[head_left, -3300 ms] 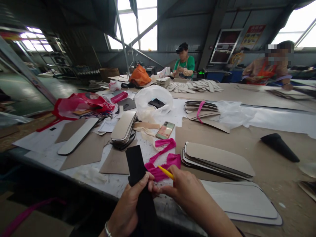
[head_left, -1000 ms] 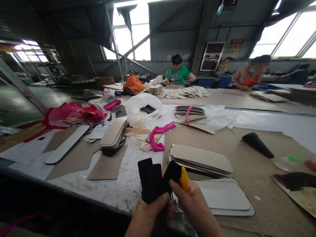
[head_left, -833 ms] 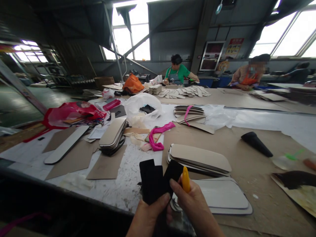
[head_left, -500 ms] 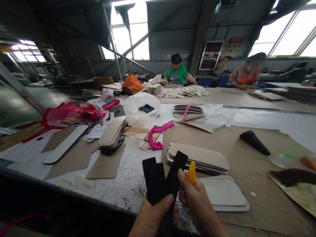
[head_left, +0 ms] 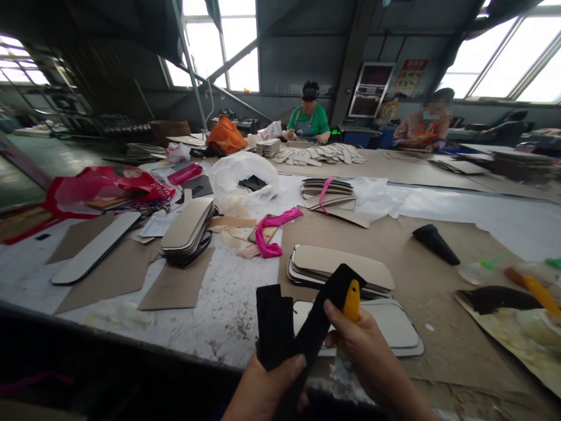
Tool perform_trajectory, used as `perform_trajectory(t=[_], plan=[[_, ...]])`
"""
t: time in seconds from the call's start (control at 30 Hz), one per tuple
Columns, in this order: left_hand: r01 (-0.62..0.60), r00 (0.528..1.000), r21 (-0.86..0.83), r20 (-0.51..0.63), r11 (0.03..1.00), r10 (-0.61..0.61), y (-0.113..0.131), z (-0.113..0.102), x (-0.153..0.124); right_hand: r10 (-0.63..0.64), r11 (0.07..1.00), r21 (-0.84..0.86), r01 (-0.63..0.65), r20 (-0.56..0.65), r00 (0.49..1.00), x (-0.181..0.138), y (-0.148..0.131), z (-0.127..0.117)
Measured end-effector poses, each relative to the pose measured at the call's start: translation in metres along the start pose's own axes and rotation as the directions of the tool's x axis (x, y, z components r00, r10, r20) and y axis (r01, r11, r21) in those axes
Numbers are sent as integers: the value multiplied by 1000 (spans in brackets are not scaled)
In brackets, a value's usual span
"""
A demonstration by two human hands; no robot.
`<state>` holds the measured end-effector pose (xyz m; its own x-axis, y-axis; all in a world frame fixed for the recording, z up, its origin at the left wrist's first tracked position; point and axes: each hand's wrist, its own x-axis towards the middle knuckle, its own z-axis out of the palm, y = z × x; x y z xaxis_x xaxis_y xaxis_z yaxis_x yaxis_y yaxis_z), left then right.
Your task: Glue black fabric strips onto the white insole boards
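At the table's near edge, the left hand [head_left: 267,389] pinches black strips [head_left: 274,324] while the right hand [head_left: 363,351], gripping what looks like a yellow cutter [head_left: 351,299], has peeled one strip [head_left: 326,313] further away.

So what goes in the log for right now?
left hand: pinches black strips | right hand: holds yellow tool, pulls one strip aside | table

Just beyond the grip lies a stack of tan boards [head_left: 342,270], with white boards [head_left: 390,324] beside it. Farther out and to the left sit a pink ribbon [head_left: 269,231] and a second stack [head_left: 186,231]. A black cone [head_left: 433,242] lies off right.
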<state>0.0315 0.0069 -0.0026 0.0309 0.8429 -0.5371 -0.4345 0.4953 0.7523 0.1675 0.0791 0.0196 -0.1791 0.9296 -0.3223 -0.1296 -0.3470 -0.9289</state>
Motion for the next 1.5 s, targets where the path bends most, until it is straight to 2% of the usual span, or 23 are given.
perform_trajectory(t=[0.13, 0.2, 0.27, 0.37, 0.5, 0.6, 0.7, 0.8, 0.9, 0.97, 1.03, 1.2, 1.3, 1.4, 1.5], plan=[[28, 999, 52, 16, 998, -28, -5, -7, 1, -2, 1000, 0, 2, -50, 999, -3, -10, -21], [-16, 999, 58, -41, 998, 18, -5, -12, 3, 51, 990, -130, -54, -22, 998, -5, -15, -35], [-45, 992, 55, -115, 997, 51, -3, -15, 8, 110, 940, -328, -90, 44, 993, -5, -18, -50], [-39, 983, 89, -175, 995, 54, 1, -15, 20, 136, 834, -550, -40, 135, 982, 0, -18, -66], [-44, 983, 143, -168, 989, 68, 8, -11, 39, 203, 733, -680, 8, 230, 952, 12, -13, -74], [-58, 986, 138, -146, 989, 79, 16, -7, 44, 244, 694, -720, 18, 259, 935, 19, -11, -74], [-65, 992, 90, -100, 994, 74, 24, -3, 39, 252, 726, -687, -1, 265, 931, 19, -9, -65], [-60, 996, 59, -64, 996, 64, 28, 3, 33, 217, 767, -641, 43, 321, 922, 15, -5, -48], [-59, 989, 12, -139, 998, 60, 28, 5, 31, 173, 795, -601, 84, 357, 918, 10, 0, -30], [-64, 975, -53, -217, 997, 51, 28, 3, 28, 154, 814, -578, 61, 316, 936, 7, 3, -23], [-62, 971, -136, -239, 989, 28, 30, -3, 23, 154, 825, -565, 20, 258, 954, 4, 4, -23], [-3, 991, -404, -123, 915, -51, 35, -28, 5, 210, 798, -599, -57, 188, 960, -5, 10, -33], [40, 999, -504, 22, 863, -33, 34, -40, 1, 233, 788, -615, -25, 260, 937, -11, 18, -35], [53, 989, -438, 144, 897, 12, 34, -45, 3, 210, 730, -680, 67, 317, 925, -13, 20, -42], [42, 995, -257, 95, 965, -18, 36, -44, 9, 151, 616, -774, 147, 299, 942, -5, 9, -54]])
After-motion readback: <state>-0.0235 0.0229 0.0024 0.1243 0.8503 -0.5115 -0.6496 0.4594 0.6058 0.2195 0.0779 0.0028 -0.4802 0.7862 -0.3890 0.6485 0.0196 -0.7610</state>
